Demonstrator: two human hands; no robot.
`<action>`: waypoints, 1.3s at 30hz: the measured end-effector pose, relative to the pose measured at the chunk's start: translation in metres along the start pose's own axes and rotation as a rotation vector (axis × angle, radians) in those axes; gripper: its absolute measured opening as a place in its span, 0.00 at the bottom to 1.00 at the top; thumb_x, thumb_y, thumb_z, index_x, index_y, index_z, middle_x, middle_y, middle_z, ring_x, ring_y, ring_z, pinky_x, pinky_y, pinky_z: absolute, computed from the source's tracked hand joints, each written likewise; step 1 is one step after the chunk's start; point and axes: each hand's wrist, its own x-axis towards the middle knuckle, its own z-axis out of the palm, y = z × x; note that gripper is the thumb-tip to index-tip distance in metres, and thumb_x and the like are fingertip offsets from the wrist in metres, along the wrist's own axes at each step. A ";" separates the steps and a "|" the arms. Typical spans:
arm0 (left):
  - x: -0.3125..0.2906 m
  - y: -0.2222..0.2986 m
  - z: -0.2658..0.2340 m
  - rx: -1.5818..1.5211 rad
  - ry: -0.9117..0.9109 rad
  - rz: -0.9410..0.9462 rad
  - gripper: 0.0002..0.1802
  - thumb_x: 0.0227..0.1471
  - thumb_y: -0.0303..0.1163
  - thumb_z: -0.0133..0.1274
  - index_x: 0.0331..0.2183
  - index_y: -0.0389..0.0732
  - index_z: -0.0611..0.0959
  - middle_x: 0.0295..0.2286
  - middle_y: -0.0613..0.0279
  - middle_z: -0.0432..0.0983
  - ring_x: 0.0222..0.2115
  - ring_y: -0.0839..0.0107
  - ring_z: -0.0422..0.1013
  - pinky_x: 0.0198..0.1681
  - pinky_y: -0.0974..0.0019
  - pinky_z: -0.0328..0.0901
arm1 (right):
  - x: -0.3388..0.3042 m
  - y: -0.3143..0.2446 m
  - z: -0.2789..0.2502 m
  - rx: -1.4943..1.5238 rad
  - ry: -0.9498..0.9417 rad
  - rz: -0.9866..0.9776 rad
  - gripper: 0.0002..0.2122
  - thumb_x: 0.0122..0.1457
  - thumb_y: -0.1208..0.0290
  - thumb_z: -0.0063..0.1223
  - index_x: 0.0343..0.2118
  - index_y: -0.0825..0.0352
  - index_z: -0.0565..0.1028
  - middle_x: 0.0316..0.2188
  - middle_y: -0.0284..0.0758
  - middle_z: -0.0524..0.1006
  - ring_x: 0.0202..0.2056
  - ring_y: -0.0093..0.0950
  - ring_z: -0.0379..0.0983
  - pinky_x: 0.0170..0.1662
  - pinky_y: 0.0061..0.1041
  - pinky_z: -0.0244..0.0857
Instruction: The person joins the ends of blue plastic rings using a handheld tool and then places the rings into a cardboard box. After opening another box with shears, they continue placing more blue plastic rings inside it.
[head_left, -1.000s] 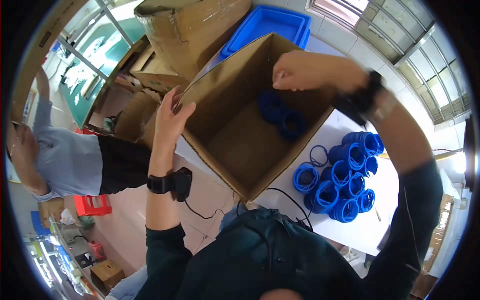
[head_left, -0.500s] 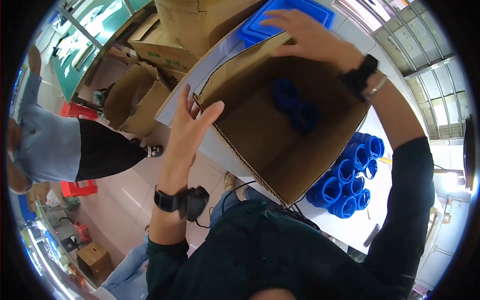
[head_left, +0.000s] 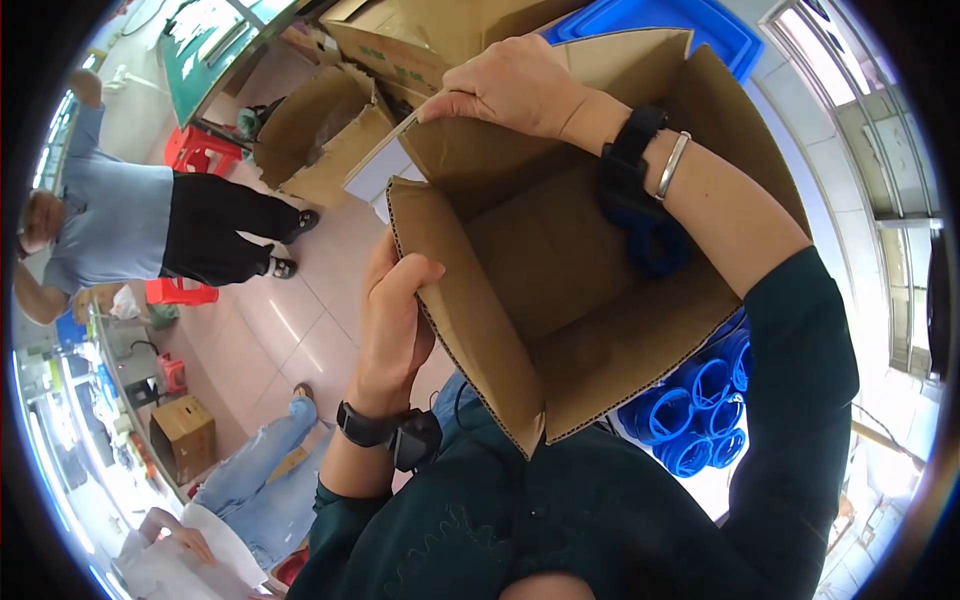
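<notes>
One cardboard box (head_left: 482, 300), before wearer's chest, mouth facing up; long axis unclear. Left hand (head_left: 398, 315) pinches left wall, thumb inside; right hand (head_left: 515, 88) clasps far rim. Blue rings (head_left: 660, 252) inside. Carton (head_left: 378, 52) beyond: green print, illegible.

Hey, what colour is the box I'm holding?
The box is brown, seen best in the head view.
</notes>
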 end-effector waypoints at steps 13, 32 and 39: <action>0.002 -0.040 -0.005 0.324 -0.108 0.326 0.38 0.53 0.35 0.49 0.59 0.30 0.54 0.56 0.46 0.57 0.57 0.59 0.55 0.59 0.62 0.50 | 0.000 0.019 0.022 0.015 0.009 -0.109 0.12 0.56 0.58 0.51 0.29 0.63 0.76 0.26 0.40 0.76 0.30 0.40 0.73 0.32 0.35 0.66; 0.002 -0.062 -0.067 0.260 0.063 0.539 0.09 0.52 0.22 0.50 0.37 0.34 0.79 0.35 0.60 0.77 0.37 0.74 0.73 0.40 0.71 0.68 | -0.035 -0.110 -0.102 -0.014 -0.117 0.011 0.10 0.52 0.78 0.55 0.39 0.68 0.74 0.36 0.39 0.75 0.42 0.36 0.71 0.49 0.28 0.62; -0.024 -0.058 -0.074 0.372 -0.108 0.569 0.09 0.53 0.26 0.53 0.37 0.34 0.80 0.33 0.59 0.78 0.34 0.73 0.74 0.39 0.72 0.69 | -0.166 -0.207 -0.193 0.179 0.002 0.431 0.08 0.50 0.82 0.56 0.34 0.69 0.76 0.34 0.38 0.76 0.36 0.30 0.74 0.41 0.23 0.67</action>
